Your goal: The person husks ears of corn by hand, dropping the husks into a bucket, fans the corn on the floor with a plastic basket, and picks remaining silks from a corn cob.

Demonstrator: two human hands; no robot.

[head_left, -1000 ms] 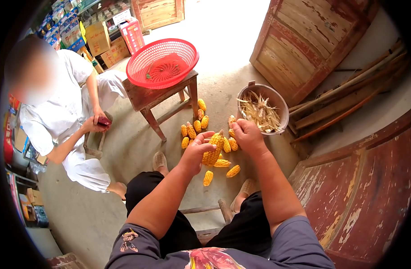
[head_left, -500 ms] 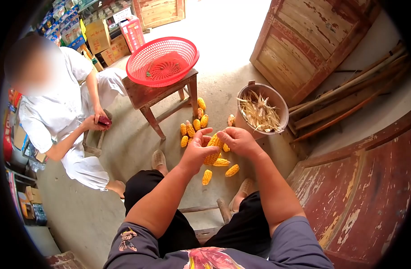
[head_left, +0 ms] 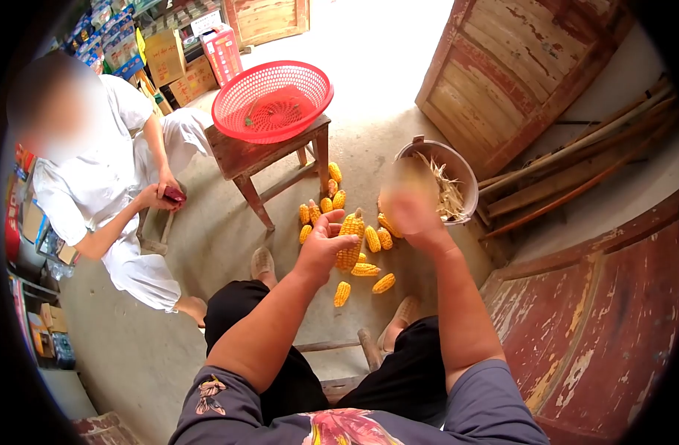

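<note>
My left hand point(head_left: 323, 248) is closed around a yellow ear of corn point(head_left: 350, 241), which stands nearly upright with its tip toward the bucket side. My right hand point(head_left: 415, 211) is smeared by a blur in front of the bucket's near left side, so its fingers do not show. Behind it, the bucket point(head_left: 471, 185) holds a heap of pale dry husks point(head_left: 451, 199). Several bare ears of corn point(head_left: 342, 294) lie on the floor below and beyond my hands.
A red plastic basket point(head_left: 327, 93) sits on a wooden stool point(head_left: 236, 159). At the left a seated person in white point(head_left: 95, 178) holds a dark red object point(head_left: 174, 195). Wooden poles point(head_left: 577, 163) lean by the wall at right, near a wooden door point(head_left: 495, 81).
My right hand has left the ear of corn and moved right, to the bucket's edge. The left hand still holds the ear in about the same place.
</note>
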